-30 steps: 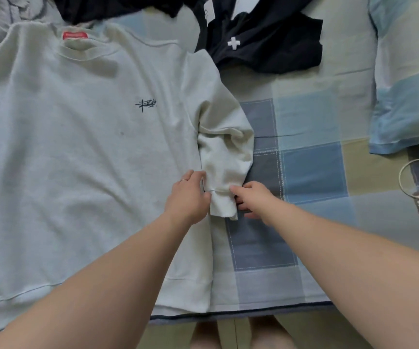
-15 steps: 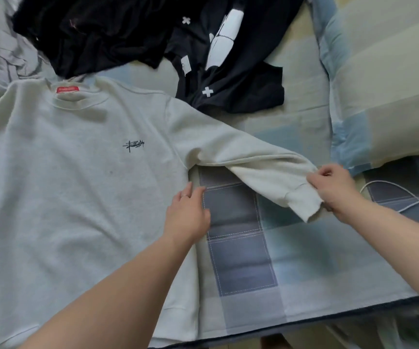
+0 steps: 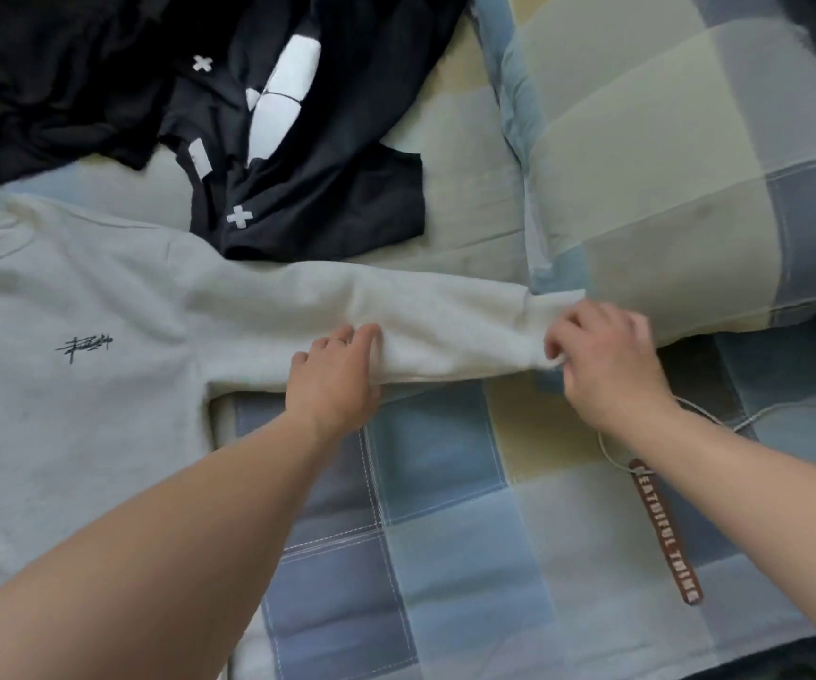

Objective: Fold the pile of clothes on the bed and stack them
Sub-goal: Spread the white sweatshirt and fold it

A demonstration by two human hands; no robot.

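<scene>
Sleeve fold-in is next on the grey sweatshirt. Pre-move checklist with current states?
1. Cuff grip: right hand pinches the cuff of the pale grey cotton sweatshirt: ok.
2. Anchor: left hand rests on the sleeve mid-length: ok.
3. Sleeve stretched straight, no bunching: ok.
4. Sweatshirt body flat: far side out of frame, cannot tell.
5. Black T-shirt with white crosses clear of the shoulder: borders it, overlap cannot tell.
6. Thin white cable apart from the sleeve: ok.
</scene>
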